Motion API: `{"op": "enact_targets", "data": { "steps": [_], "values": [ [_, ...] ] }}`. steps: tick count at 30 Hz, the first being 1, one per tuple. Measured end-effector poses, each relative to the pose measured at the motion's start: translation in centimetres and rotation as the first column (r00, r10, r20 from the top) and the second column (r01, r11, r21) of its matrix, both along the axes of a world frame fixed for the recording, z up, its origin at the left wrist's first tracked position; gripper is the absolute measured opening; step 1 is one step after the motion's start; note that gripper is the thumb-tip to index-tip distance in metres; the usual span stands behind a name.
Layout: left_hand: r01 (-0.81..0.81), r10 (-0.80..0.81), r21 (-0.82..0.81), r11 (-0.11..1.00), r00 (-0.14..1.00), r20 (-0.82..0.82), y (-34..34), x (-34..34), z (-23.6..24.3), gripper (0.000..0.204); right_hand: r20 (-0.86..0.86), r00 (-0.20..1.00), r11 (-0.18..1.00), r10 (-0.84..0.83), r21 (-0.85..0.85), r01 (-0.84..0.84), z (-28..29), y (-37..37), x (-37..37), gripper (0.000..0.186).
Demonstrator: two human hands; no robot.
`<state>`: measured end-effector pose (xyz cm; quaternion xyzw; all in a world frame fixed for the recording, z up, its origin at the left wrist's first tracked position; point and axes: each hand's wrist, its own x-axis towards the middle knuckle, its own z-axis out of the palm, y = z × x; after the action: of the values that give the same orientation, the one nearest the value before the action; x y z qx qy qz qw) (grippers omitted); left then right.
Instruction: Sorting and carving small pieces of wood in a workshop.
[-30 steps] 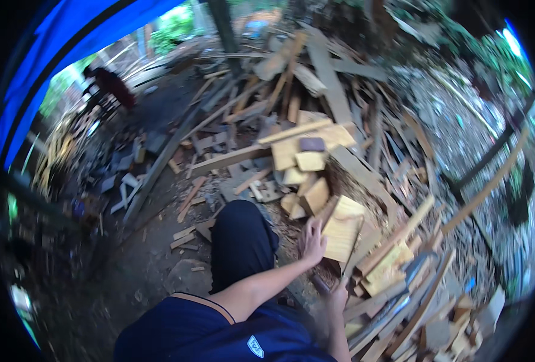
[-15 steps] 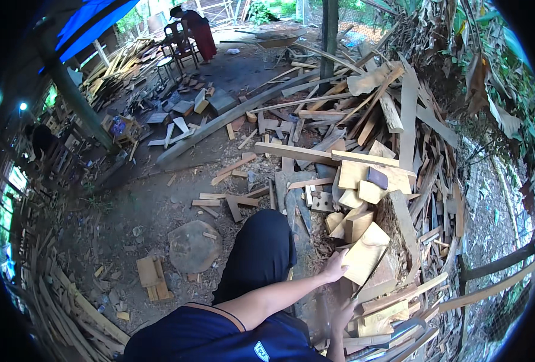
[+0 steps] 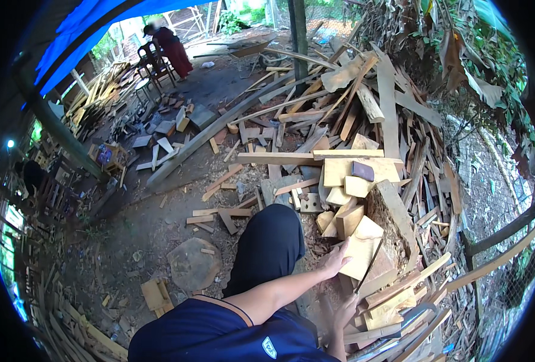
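Note:
A pale, freshly cut wooden block leans by a rough stump at the lower right. Along its left edge lies my left hand, fingers stretched out and touching the wood. Lower down, my right hand is closed round the near end of a long, thin dark blade; its handle is hidden in the fist. Seen almost edge-on, the blade runs up along the block's right side. Whether it cuts into the wood I cannot tell.
More pale blocks and a dark purplish block sit beyond my hands. A scrap-wood heap rises on the right, by a wire fence. A flat round log slice lies left of my knee. Far off, a person bends over a chair.
The view has shifted slightly. My left hand's fingers have straightened from their hold on the block's edge. More of the blade shows beside the block, with my right hand still round its near end.

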<state>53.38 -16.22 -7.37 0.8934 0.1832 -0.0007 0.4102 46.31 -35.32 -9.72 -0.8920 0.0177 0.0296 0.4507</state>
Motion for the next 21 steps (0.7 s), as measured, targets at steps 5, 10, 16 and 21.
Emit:
{"op": "enact_targets", "data": {
  "steps": [5, 10, 16, 21],
  "values": [
    [0.125, -0.122, 0.029, 0.992, 0.989, -0.081, -0.7, 0.1, 0.5, 0.077, -0.033, 0.997, 0.998, -0.069, 0.003, 0.07, 0.6, 0.4, -0.9, 0.049],
    [0.199, -0.191, 0.117, 0.973, 0.979, -0.072, -1.2, -0.3, 1.6, 0.077, 0.07, 0.992, 0.995, -0.104, 0.0, 0.104, 2.0, 0.0, -1.8, 0.044],
    [0.233, -0.202, 0.128, 0.964, 0.956, -0.214, -0.9, 0.3, 3.4, 0.077, 0.056, 0.995, 0.996, -0.084, 0.025, 0.082, 1.2, -0.3, -1.6, 0.044],
    [0.256, -0.191, 0.389, 0.885, 0.961, -0.198, -0.6, 0.9, 4.7, 0.072, -0.039, 0.994, 0.994, -0.099, 0.051, 0.1, -0.3, 0.1, -1.9, 0.046]
  ]
}}
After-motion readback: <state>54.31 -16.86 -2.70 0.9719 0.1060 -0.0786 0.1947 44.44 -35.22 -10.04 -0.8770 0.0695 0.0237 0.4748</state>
